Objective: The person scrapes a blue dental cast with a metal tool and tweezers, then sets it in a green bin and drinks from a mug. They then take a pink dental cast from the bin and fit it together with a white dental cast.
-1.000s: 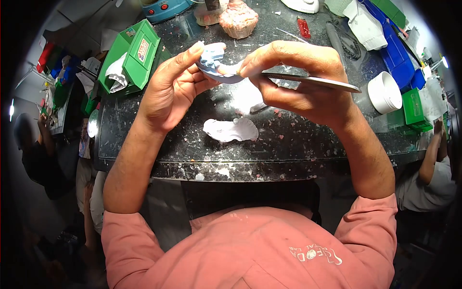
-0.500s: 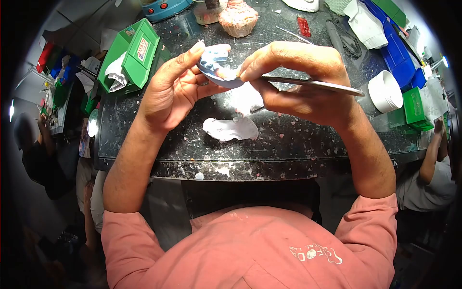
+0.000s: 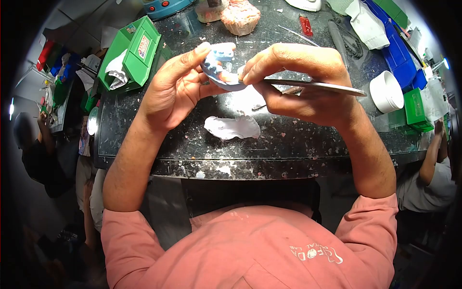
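My left hand (image 3: 175, 89) grips a blue dental model (image 3: 216, 67) by its outer edge, thumb on top and fingers beneath. The model is curved, with raised teeth and a pinkish patch near its lower side. In my right hand (image 3: 308, 82) a slim metal hand tool (image 3: 332, 86) is pinched between thumb and fingers, its flat end pointing right. Its working tip is at the model's right end, mostly hidden by my fingertips. Below both hands, a white irregular moulded piece (image 3: 232, 127) lies on the dark bench (image 3: 298, 144).
A green bin (image 3: 137, 53) with white cloth stands at the left. Pink-topped plaster (image 3: 240, 18), a red object (image 3: 305, 26) and a thin tool (image 3: 297, 35) lie at the back. A white tub (image 3: 386, 91) and blue bin (image 3: 397, 53) are at right. People sit on both sides.
The blue model has tilted slightly, so more of its teeth show. My right hand and the tool have shifted a little to the right. My grip on both is the same.
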Demonstrator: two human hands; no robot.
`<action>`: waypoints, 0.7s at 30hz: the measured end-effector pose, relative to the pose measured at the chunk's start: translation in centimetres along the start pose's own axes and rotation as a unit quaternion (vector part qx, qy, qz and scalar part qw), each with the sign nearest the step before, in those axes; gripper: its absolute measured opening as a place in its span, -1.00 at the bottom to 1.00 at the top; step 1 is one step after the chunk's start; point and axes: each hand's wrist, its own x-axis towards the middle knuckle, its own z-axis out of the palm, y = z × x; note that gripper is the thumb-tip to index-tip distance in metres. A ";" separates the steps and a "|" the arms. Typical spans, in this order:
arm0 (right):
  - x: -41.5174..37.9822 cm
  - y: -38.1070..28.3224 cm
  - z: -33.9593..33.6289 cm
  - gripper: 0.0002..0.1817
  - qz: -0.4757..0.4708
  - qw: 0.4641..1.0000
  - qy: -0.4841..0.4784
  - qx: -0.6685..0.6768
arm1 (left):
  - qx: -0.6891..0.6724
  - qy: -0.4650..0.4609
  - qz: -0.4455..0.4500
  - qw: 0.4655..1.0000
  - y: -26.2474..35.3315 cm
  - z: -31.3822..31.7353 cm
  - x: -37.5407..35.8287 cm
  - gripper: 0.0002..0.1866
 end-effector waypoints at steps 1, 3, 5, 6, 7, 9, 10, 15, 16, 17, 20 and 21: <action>0.0 0.0 0.0 -0.80 0.000 1.000 -0.001 -0.005 | 0.005 0.000 0.000 1.000 0.0 0.0 0.0 -0.49; 0.0 -0.1 0.0 -0.80 0.000 1.000 -0.001 -0.003 | 0.011 0.001 0.000 1.000 0.0 -0.1 0.0 -0.50; 0.0 -0.1 0.0 -0.81 0.000 1.000 0.000 -0.002 | 0.010 -0.001 0.002 1.000 -0.1 -0.1 0.0 -0.50; 0.0 0.0 0.0 -0.81 0.003 1.000 -0.001 0.000 | 0.010 -0.001 0.002 1.000 -0.1 -0.1 0.0 -0.50; 0.0 0.0 0.0 -0.81 0.007 1.000 -0.002 0.002 | 0.007 0.000 0.002 1.000 -0.1 0.0 0.0 -0.50; 0.0 -0.1 -0.2 -0.82 0.007 1.000 -0.008 -0.002 | 0.004 0.001 0.001 1.000 -0.1 -0.1 0.0 -0.50; 0.0 -0.1 -0.2 -0.82 0.007 1.000 -0.014 -0.006 | 0.002 -0.007 0.002 1.000 -0.1 -0.3 -0.1 -0.51; 0.0 0.0 -0.2 -0.82 0.001 1.000 -0.012 -0.013 | 0.004 -0.014 0.000 1.000 -0.1 -0.5 -0.1 -0.52; 0.0 -0.1 -0.3 -0.82 0.001 1.000 -0.017 -0.014 | -0.002 -0.023 -0.003 1.000 -0.1 -0.6 -0.1 -0.52; 0.0 -0.1 -0.3 -0.82 0.001 1.000 -0.017 -0.014 | -0.007 -0.031 -0.006 0.999 0.0 -0.7 -0.1 -0.53; 0.0 -0.1 -0.2 -0.83 -0.001 1.000 -0.016 -0.007 | -0.011 -0.036 -0.004 0.999 -0.1 -0.5 -0.1 -0.53; 0.0 -0.1 -0.1 -0.82 -0.002 1.000 -0.015 0.000 | -0.011 -0.036 -0.004 0.999 -0.1 -0.5 -0.1 -0.53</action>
